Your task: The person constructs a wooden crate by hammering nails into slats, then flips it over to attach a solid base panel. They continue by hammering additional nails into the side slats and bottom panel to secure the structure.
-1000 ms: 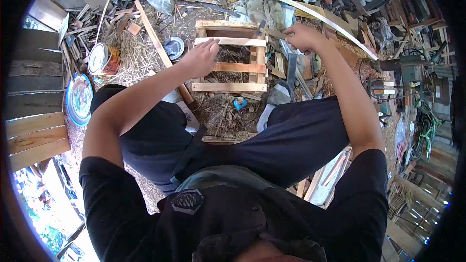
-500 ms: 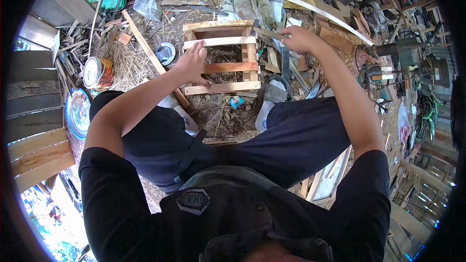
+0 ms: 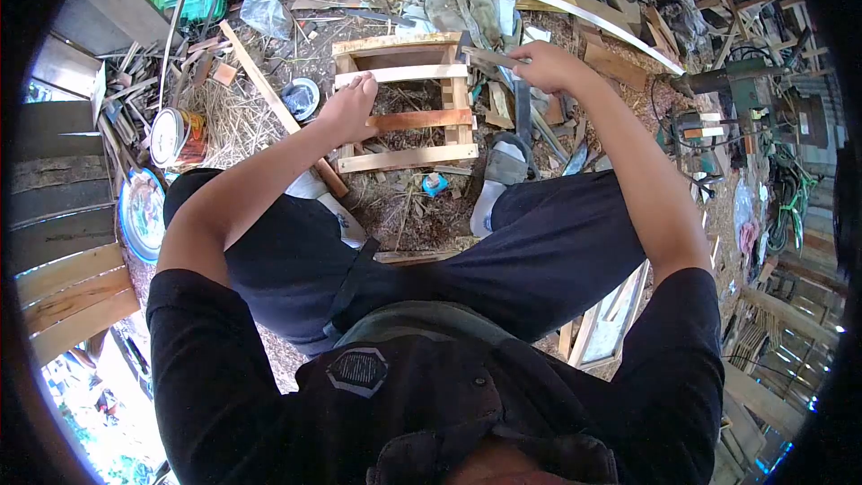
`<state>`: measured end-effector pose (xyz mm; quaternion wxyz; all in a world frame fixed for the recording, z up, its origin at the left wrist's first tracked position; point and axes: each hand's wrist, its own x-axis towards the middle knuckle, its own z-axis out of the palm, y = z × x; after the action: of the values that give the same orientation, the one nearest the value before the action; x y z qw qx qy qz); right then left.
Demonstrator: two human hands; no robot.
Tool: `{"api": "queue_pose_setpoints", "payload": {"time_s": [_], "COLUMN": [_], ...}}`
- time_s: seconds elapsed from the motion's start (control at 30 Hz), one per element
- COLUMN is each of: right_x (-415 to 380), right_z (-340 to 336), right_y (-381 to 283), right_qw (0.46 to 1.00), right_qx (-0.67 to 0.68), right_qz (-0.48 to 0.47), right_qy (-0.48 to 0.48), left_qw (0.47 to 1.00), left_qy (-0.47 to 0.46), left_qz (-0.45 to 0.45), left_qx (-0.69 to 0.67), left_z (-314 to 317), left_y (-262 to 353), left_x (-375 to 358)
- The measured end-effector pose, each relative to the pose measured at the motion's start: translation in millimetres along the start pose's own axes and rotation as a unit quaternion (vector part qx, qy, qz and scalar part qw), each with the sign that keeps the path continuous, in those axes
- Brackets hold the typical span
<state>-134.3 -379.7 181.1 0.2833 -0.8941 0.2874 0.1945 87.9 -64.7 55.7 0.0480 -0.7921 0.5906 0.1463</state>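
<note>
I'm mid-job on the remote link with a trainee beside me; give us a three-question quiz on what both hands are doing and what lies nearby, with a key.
1. Multiple choice. What does the right hand hold?
A) a saw
B) a hammer
C) a paintbrush

2. True or false: the left hand is touching the slatted wooden frame.

3. Fill in the blank: the small blue object lies on the near side of the frame, between the two ____.

Key: 1 B; 2 true; 3 feet
</note>
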Motion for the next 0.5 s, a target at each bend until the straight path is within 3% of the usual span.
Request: {"api": "queue_pose_setpoints", "payload": {"time_s": [0.13,0.2,0.33,0.4,0.5], "right_x": [-2,9,5,19,14], "right_z": [5,9,10,18,13], "right_y": [-4,6,5,17,11], "right_qw": [0.999,0.998,0.999,0.99,0.997], "right_qx": [-0.013,-0.04,-0.012,-0.09,-0.05], "right_qz": [-0.006,-0.057,-0.013,-0.101,-0.047], "right_qy": [0.03,0.003,0.039,0.027,0.023], "left_qw": [1.0,1.0,1.0,0.999,0.999], "left_qy": [-0.003,0.017,0.008,0.027,0.024], "left_qz": [0.0,0.014,0.015,0.037,0.038], "left_qx": [0.007,0.003,0.015,0.022,0.007], "left_z": [-2,-5,-2,5,12], "left_y": [2,4,2,-2,-3], "left_x": [-2,-3,-4,-3,-5]}}
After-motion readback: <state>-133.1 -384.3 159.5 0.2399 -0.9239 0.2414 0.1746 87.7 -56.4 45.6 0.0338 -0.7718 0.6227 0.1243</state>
